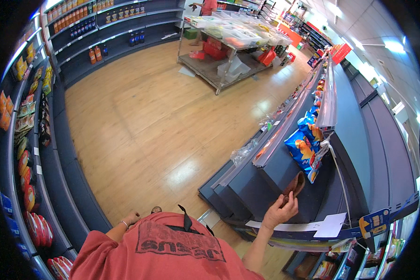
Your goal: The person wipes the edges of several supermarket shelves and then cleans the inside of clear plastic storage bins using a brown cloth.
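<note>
My right hand [281, 211] pinches a folded brown cloth [295, 184] between thumb and fingers. The cloth is over a dark grey metal shelf [252, 189] at the end of a shelving unit. Just beyond it, blue chip bags [302, 147] lean against the unit's back panel. My left hand [130, 218] hangs low beside my body, away from the shelves, with a bracelet at its wrist. It is small in view and its fingers cannot be made out well; no object shows in it.
A metal-framed table [217, 82] carries plastic bins [239, 36]. Bottles [94, 54] stand on the far wall shelves. Packaged food [26, 169] lines the left shelves [61, 175]. A white cord [339, 168] and a paper sheet [330, 224] hang at the right unit's end. Another person [208, 7] stands behind the table.
</note>
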The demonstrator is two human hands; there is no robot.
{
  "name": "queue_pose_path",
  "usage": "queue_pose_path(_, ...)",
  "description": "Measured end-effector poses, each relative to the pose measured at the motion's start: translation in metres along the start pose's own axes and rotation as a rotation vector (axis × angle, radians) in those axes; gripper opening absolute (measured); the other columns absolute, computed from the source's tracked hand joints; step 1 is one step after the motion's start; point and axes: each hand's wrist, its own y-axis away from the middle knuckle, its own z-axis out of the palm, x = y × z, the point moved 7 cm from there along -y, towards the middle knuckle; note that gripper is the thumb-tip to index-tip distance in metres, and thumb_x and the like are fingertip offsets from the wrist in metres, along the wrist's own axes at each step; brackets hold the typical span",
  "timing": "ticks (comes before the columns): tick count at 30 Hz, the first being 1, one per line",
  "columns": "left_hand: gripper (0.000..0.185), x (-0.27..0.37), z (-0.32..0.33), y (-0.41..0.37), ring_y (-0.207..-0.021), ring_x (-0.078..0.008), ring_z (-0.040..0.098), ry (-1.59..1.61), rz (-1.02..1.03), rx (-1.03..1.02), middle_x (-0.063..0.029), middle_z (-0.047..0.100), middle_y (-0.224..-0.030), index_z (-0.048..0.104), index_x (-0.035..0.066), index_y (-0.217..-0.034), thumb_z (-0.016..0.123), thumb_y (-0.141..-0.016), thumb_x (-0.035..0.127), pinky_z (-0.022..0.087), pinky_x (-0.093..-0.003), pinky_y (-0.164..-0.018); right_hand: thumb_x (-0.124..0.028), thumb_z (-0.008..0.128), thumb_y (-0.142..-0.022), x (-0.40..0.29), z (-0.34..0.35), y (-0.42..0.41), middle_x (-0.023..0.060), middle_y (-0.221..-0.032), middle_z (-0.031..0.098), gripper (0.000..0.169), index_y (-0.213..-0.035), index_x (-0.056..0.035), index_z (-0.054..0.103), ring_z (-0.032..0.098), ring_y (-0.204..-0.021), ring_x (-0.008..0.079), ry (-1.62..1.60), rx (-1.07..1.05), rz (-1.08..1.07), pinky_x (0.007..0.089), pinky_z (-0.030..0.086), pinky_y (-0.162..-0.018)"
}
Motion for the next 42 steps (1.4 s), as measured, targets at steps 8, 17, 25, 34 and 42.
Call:
queue_pose_path(8,0.051,0.043,-0.043,0.000,-0.109,-0.0332,0.063,0.005,0.045,0.021,-0.0196,0.067,-0.117,0.062,0.002,-0.123,0.060,-0.082,0.034,0.049,-0.0403,-0.095,-0.016,0.066,-0.091,-0.060,0.035,0.006,0.0149,-0.116,0.058,0.032,-0.121,-0.0066,0.062,0.054,-0.102,0.0326,-0.216,0.014,0.022,0.0430,0.043,-0.088)
queue_pose_path(17,0.047,0.115,-0.072,0.038,-0.088,-0.0234,0.066,0.310,0.153,0.115,-0.0164,0.070,-0.098,0.061,0.000,-0.123,0.062,-0.085,0.028,0.053,-0.0351,-0.079,-0.017,0.067,-0.089,-0.027,0.001,0.007,0.0167,-0.118,0.059,0.028,-0.115,-0.0047,0.065,0.054,-0.110,0.0346,-0.032,0.046,0.129,0.0465,0.042,-0.094)
queue_pose_path(25,0.042,-0.022,-0.065,0.046,-0.069,-0.0166,0.060,0.203,-0.176,-0.070,-0.0068,0.064,-0.086,0.058,0.001,-0.123,0.062,-0.087,0.023,0.049,-0.0296,-0.061,-0.019,0.064,-0.093,0.053,-0.040,0.017,0.0183,-0.116,0.061,0.032,-0.120,-0.0024,0.062,0.056,-0.108,0.0332,-0.060,0.343,0.369,0.0435,0.043,-0.095)
queue_pose_path(34,0.042,-0.048,-0.067,0.036,-0.069,-0.0150,0.059,0.051,-0.110,-0.069,-0.0057,0.063,-0.086,0.057,0.001,-0.123,0.062,-0.088,0.024,0.048,-0.0278,-0.059,-0.017,0.061,-0.093,0.058,-0.019,0.019,0.0236,-0.118,0.050,0.037,-0.125,0.0011,0.057,0.049,-0.108,0.0379,0.056,0.330,0.480,0.0469,0.042,-0.095)
queue_pose_path(42,0.042,0.068,-0.102,0.012,-0.071,-0.0136,0.059,0.334,0.124,0.001,-0.0043,0.063,-0.088,0.056,0.001,-0.125,0.062,-0.090,0.025,0.047,-0.0261,-0.059,-0.015,0.063,-0.092,-0.038,0.016,0.015,0.0202,-0.121,0.048,0.035,-0.124,-0.0030,0.059,0.053,-0.108,0.0337,-0.250,0.021,0.298,0.0394,0.046,-0.091)
